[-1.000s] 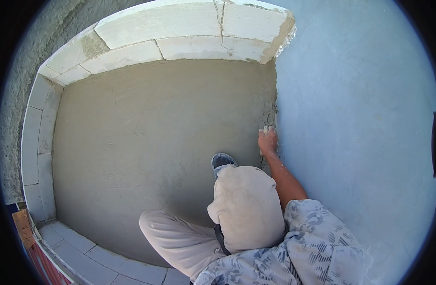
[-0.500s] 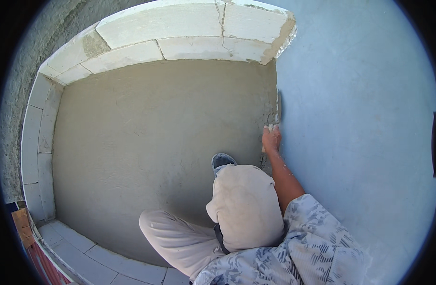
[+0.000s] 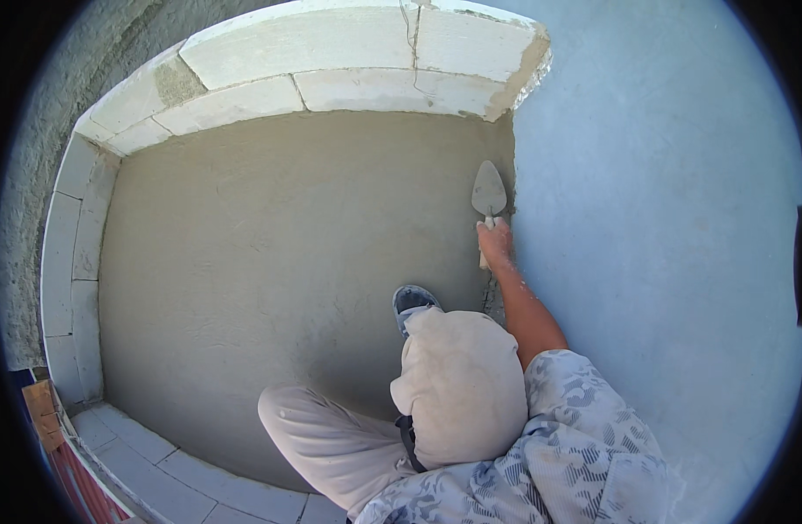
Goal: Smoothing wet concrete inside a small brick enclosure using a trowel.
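Half a second earlier, the trowel (image 3: 488,188) showed only as a thin, edge-on blade against the foot of the pale blue wall (image 3: 654,218); by this moment it had turned so that its broad face showed, and it lay a little to the left, over the grey floor (image 3: 270,218) just beside that wall. The right hand (image 3: 495,239) had shifted only slightly, its grip closed firmly round the pale handle (image 3: 484,260), with the blade pointing away from the body toward the white block wall (image 3: 357,48). Whether the blade touched the floor could not be told. For the work, this seemed to bring the flat of the tool off the wall edge and to the mortar, while a rough, cracked strip (image 3: 489,293) near the wrist remained unsmoothed. The left hand was out of view, so its grip could not be told.
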`<state>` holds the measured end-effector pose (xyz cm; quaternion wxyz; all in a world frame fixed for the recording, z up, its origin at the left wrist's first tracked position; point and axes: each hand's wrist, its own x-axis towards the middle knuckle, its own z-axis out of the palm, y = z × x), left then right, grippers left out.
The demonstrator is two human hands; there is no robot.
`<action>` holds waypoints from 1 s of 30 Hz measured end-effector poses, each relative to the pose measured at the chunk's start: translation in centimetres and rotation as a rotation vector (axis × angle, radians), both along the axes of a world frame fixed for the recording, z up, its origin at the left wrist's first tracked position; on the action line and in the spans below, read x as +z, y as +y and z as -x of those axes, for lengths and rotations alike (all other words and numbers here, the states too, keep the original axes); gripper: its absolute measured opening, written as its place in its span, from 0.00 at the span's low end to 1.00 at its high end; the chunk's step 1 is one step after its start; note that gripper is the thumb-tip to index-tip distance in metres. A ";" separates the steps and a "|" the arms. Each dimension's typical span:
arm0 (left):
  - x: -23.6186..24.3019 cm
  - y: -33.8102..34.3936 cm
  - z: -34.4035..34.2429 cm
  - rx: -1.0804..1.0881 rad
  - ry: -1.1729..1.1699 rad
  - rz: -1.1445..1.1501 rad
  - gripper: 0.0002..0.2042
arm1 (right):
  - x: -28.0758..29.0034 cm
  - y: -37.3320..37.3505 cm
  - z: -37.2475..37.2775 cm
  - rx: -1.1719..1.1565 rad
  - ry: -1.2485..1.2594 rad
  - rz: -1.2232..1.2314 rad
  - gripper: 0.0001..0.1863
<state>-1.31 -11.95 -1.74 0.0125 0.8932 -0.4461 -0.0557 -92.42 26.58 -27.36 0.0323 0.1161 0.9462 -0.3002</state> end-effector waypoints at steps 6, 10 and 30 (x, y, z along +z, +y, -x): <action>0.5 0.6 0.0 0.012 -0.012 0.004 0.55 | -1.1 -1.5 3.5 -0.116 0.024 -0.022 0.20; 0.7 0.9 -0.1 0.021 -0.017 0.011 0.55 | -3.2 -1.5 5.3 -0.070 0.045 0.062 0.18; 0.0 2.8 -1.4 0.077 -0.005 0.022 0.55 | 2.4 -1.2 3.2 -0.180 -0.079 0.236 0.20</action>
